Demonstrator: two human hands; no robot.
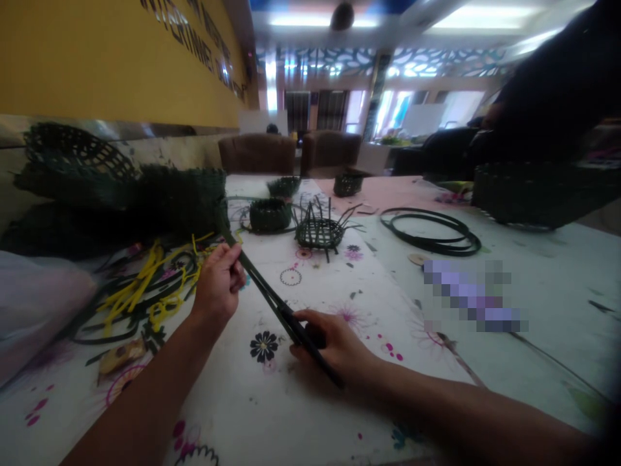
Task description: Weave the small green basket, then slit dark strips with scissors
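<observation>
My left hand and my right hand both grip a long dark green plastic strip, which runs diagonally between them and looks doubled. A black part under my right fingers is too dim to identify. Just ahead stands a started woven basket base with upright spokes, beside a small round woven ring. Tangled yellow and dark strips lie left of my left hand. A coil of dark strip lies further right.
The table has a white floral cloth. Large dark woven pieces pile up at left, and a woven basket sits at right. Small baskets stand beyond. A person in dark clothing stands at right. A pixelated patch covers something.
</observation>
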